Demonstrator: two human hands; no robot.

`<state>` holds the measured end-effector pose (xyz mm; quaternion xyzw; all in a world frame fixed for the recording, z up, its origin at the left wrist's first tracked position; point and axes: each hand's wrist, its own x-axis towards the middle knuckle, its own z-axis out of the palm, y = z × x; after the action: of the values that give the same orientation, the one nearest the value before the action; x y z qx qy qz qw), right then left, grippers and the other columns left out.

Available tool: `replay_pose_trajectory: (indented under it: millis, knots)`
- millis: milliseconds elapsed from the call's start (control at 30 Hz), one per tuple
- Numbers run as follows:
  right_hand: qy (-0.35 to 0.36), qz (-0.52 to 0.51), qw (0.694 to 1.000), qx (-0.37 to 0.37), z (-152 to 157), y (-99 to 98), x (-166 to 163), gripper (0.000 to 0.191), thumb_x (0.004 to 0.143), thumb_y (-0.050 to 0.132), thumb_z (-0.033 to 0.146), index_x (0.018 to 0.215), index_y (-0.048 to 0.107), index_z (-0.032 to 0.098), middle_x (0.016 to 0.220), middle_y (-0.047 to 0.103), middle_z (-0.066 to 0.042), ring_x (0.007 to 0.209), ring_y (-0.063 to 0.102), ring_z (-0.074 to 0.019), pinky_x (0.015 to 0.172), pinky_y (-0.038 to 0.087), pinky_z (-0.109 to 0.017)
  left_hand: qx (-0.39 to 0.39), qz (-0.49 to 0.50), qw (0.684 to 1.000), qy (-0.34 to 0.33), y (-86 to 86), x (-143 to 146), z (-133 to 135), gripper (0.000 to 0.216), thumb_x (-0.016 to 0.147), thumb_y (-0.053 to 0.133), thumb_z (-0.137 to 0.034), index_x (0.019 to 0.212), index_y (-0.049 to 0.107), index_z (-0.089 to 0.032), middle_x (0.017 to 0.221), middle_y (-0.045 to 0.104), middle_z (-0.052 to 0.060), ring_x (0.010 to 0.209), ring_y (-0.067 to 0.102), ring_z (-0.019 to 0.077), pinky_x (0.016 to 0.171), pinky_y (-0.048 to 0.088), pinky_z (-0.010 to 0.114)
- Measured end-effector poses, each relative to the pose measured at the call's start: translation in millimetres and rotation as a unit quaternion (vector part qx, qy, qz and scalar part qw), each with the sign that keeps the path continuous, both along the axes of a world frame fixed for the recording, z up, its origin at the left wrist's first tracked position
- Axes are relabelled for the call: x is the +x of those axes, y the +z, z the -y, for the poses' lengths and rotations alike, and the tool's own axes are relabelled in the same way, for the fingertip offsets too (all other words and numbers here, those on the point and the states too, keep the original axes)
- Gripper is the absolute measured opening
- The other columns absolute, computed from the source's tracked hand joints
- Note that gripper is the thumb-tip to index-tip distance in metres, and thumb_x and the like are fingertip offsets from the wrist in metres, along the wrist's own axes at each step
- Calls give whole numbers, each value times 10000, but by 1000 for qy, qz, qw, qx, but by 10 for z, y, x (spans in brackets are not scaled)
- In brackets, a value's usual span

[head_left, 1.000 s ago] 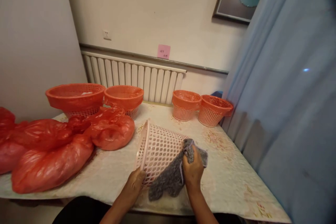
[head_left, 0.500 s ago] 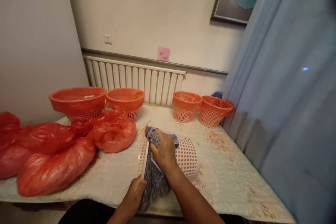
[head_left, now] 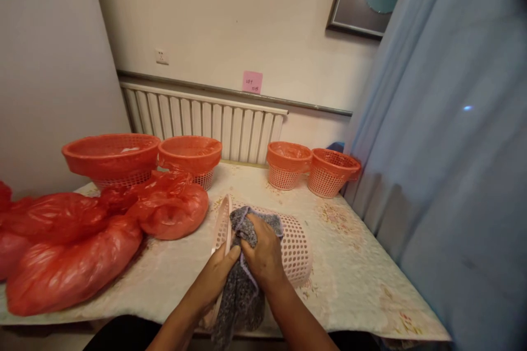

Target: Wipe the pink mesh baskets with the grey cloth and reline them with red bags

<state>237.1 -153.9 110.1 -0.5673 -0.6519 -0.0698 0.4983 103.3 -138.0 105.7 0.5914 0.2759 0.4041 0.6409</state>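
A pale pink perforated basket point(head_left: 293, 247) lies on its side on the table, its mouth turned left. My right hand point(head_left: 263, 255) is closed on a grey cloth point(head_left: 241, 296) and presses it over the basket's rim. The cloth hangs down past the table's front edge. My left hand point(head_left: 216, 274) grips the basket's rim from below, thumb touching the cloth.
Filled red plastic bags point(head_left: 74, 247) lie on the left of the table point(head_left: 362, 285). Several orange baskets point(head_left: 313, 171) lined with red bags stand along the back by a white radiator point(head_left: 206, 123). A blue curtain point(head_left: 444, 164) hangs on the right.
My right hand carried the grey cloth from the basket's bottom end leftward to its rim. My left hand slid up the rim to meet the cloth.
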Motion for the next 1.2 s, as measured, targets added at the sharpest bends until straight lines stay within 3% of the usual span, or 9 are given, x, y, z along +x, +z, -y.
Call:
replay_pose_trajectory:
  millis: [167,333,500,633,733,867,967,1100,1200]
  knots:
    - [-64,-61,995,-49,33,-113,568,470,736,522,144,1199,598,176,1191,649,-95,1113,586,-238,983,430,-386,-28,-27,998,-45,-26,-68,14,515,888,523,-455,1288,541,-131,1297,623,116,1186,575,274,1034,431,418]
    - [-243,-137,954,-113,226,-378,1262,433,787,509,281,1200,600,187,1051,705,-96,961,657,-265,843,483,-365,-56,-24,996,-65,-100,-47,-18,511,882,533,-454,1264,545,-115,1211,671,121,1069,636,263,970,476,408]
    - [-354,-145,921,-69,441,-716,1339,477,805,491,336,1229,575,135,1130,672,-154,1024,637,-301,856,489,-406,-15,-59,995,-83,-200,81,-100,493,867,545,-459,1200,594,-99,1146,698,107,1044,634,265,997,446,412]
    - [-301,-101,948,25,449,-863,943,455,794,511,259,1223,561,117,1234,613,-168,1141,569,-293,973,446,-468,4,-69,991,-113,-251,89,-150,540,861,527,-513,1213,593,-108,1152,697,106,1062,625,270,990,453,415]
    - [-223,-56,971,60,410,-810,579,468,786,530,199,1250,543,138,1247,603,-146,1173,547,-279,1001,438,-488,16,-60,988,-140,-247,54,-144,533,874,507,-517,1226,600,-128,1170,692,104,1107,608,273,1008,443,413]
    - [-81,14,995,63,318,-516,193,521,771,540,141,1291,506,160,1280,580,-124,1237,495,-260,1039,418,-478,52,-63,986,-144,-258,1,-95,499,896,490,-484,1249,597,-148,1200,681,82,1164,573,269,1072,379,406]
    - [-17,20,998,55,179,-231,48,538,755,537,120,1290,501,164,1260,593,-113,1221,505,-246,1050,410,-456,67,-83,985,-136,-328,-42,-56,501,892,501,-483,1253,593,-148,1257,650,77,1178,558,273,1081,369,398]
    - [-15,-4,1000,18,-43,42,62,463,754,551,139,1216,563,159,1147,650,-109,1098,583,-240,981,459,-414,60,-87,986,-129,-440,-86,-18,485,900,494,-462,1263,588,-155,1254,654,67,1140,579,273,1067,388,397]
    - [-35,-21,999,-28,-134,120,194,433,757,557,163,1188,593,145,1127,667,-114,1068,606,-246,964,462,-402,70,-101,984,-126,-475,-106,-9,510,890,491,-490,1266,593,-161,1237,663,69,1124,584,288,1058,396,408]
